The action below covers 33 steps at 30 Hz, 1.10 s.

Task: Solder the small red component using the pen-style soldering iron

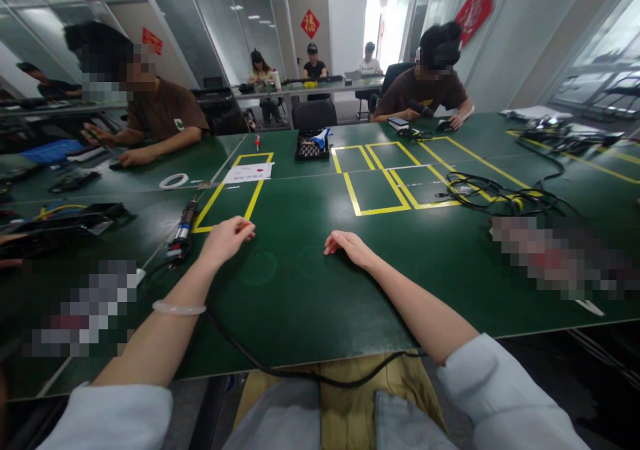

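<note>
My left hand (228,238) rests over the green table (295,290) with its fingers curled in. I see nothing held in it. It lies just below a yellow tape rectangle (254,200) with a white paper label (247,173) on it. To its left lies a blue and black cylindrical tool (184,227) that looks like an electric screwdriver. Across a gap, my right hand (349,246) is also loosely closed, with no object visible in it. A black cable (280,372) hangs under my left forearm and across my lap.
Farther back are a black tray (306,149) holding a blue item, a red-handled screwdriver (257,142) and a white ring (174,181). Tangled black cables (490,193) lie at right. Co-workers sit at left (160,113) and right (425,93), their hands on things.
</note>
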Each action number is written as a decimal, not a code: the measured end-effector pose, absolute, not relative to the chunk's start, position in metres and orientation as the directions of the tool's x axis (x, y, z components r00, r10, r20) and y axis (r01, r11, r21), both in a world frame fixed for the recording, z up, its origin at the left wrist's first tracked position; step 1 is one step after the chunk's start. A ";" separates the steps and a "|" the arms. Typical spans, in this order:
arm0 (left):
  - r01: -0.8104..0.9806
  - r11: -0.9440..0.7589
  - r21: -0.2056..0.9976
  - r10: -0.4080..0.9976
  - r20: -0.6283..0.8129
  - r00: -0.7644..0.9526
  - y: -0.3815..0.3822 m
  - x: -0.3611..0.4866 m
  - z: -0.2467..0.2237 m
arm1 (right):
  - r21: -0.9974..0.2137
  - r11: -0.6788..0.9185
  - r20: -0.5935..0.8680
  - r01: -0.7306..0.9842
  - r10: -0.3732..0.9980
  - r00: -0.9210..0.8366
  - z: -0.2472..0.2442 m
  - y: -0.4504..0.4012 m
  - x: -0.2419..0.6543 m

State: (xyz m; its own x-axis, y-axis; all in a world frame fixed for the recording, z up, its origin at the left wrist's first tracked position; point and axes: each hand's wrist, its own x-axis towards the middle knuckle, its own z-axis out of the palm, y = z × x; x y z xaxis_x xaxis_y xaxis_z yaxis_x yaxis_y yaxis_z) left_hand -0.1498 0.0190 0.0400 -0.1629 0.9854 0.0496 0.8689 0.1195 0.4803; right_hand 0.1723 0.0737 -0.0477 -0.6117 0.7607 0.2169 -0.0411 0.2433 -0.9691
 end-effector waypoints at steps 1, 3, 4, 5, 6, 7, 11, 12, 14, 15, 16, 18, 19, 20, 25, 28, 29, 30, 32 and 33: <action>0.804 0.032 0.594 0.998 0.020 -0.054 0.022 -0.130 0.041 | -0.968 0.250 0.218 -0.033 0.759 -0.613 -0.047 0.073 0.172; 0.643 -0.054 0.764 0.993 -0.027 0.116 0.024 -0.091 0.043 | -0.963 0.269 0.217 -0.009 0.757 -0.616 -0.044 0.072 0.172; 0.567 -0.065 0.821 0.984 -0.041 0.171 0.024 -0.075 0.042 | -0.962 0.274 0.215 0.001 0.757 -0.617 -0.042 0.071 0.171; 0.499 -0.059 0.865 0.972 -0.063 0.225 0.024 -0.060 0.041 | -0.962 0.272 0.212 0.003 0.757 -0.619 -0.041 0.070 0.171; 0.441 -0.044 0.896 0.959 -0.086 0.270 0.023 -0.048 0.038 | -0.965 0.261 0.208 -0.006 0.754 -0.623 -0.039 0.070 0.171; 0.397 -0.022 0.917 0.945 -0.111 0.308 0.023 -0.039 0.034 | -0.970 0.240 0.203 -0.027 0.749 -0.630 -0.038 0.069 0.170; 0.304 0.050 0.951 0.910 -0.169 0.379 0.024 -0.020 0.008 | -0.980 0.168 0.193 -0.104 0.700 -0.687 -0.038 0.067 0.169; 0.285 0.057 0.957 0.907 -0.169 0.385 0.024 -0.019 0.001 | -0.979 0.174 0.196 -0.104 0.686 -0.701 -0.038 0.067 0.168; 0.243 0.065 0.968 0.907 -0.159 0.391 0.025 -0.017 -0.010 | -0.975 0.204 0.206 -0.092 0.659 -0.724 -0.039 0.066 0.167; 0.226 0.067 0.972 0.911 -0.152 0.383 0.025 -0.017 -0.014 | -0.972 0.218 0.211 -0.086 0.650 -0.731 -0.039 0.065 0.167; 0.210 0.071 0.975 0.919 -0.146 0.367 0.025 -0.017 -0.017 | -0.970 0.229 0.216 -0.084 0.645 -0.733 -0.039 0.065 0.166; 0.186 0.091 0.978 0.935 -0.149 0.322 0.024 -0.018 -0.019 | -0.967 0.239 0.229 -0.091 0.652 -0.723 -0.039 0.064 0.166; 0.174 0.107 0.979 0.941 -0.156 0.299 0.023 -0.020 -0.019 | -0.965 0.244 0.238 -0.096 0.662 -0.711 -0.039 0.064 0.165; 0.162 0.122 0.979 0.946 -0.164 0.278 0.023 -0.021 -0.018 | -0.963 0.251 0.247 -0.098 0.676 -0.694 -0.040 0.064 0.165; 0.152 0.138 0.979 0.957 -0.171 0.234 0.022 -0.026 -0.017 | -0.949 0.311 0.267 -0.045 0.724 -0.636 -0.046 0.067 0.165; 0.179 0.123 0.976 0.957 -0.164 0.239 0.020 -0.027 -0.017 | -0.934 0.357 0.283 -0.009 0.725 -0.628 -0.048 0.067 0.165; 0.186 0.117 0.976 0.957 -0.161 0.243 0.019 -0.027 -0.017 | -0.929 0.369 0.287 0.001 0.723 -0.629 -0.048 0.066 0.165; 0.190 0.113 0.975 0.956 -0.158 0.245 0.019 -0.027 -0.018 | -0.924 0.381 0.291 0.009 0.720 -0.630 -0.048 0.066 0.165; 0.194 0.109 0.975 0.956 -0.156 0.248 0.018 -0.027 -0.018 | -0.913 0.407 0.301 0.023 0.712 -0.634 -0.047 0.064 0.165; 0.195 0.108 0.975 0.956 -0.156 0.250 0.019 -0.027 -0.019 | -0.907 0.420 0.308 0.029 0.708 -0.635 -0.046 0.064 0.165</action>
State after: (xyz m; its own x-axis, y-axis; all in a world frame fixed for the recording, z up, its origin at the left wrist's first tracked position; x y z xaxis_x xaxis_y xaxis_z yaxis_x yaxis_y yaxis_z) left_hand -0.0274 0.0185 -0.0188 0.2502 0.9556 -0.1558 0.1948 0.1079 0.9749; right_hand 0.1647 0.0639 -0.0461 -0.6353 0.7084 0.3075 0.0286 0.4195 -0.9073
